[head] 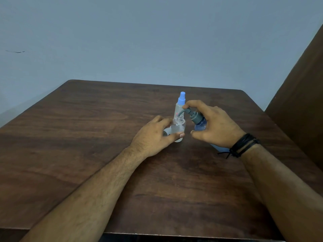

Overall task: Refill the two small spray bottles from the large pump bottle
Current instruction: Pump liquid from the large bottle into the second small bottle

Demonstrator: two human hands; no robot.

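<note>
Head view: left hand (155, 135) grips uncapped clear spray bottle (178, 128), lower body hidden by fingers; right hand (212, 125) wraps pump bottle (199, 124), base concealed, spout over the open neck; capped spray bottle (180, 106) just behind; bare table (87, 137) left of both grips

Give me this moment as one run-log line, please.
left hand holds open small bottle upright on table | right hand on pump bottle, spout over its neck | capped spray bottle behind
</note>
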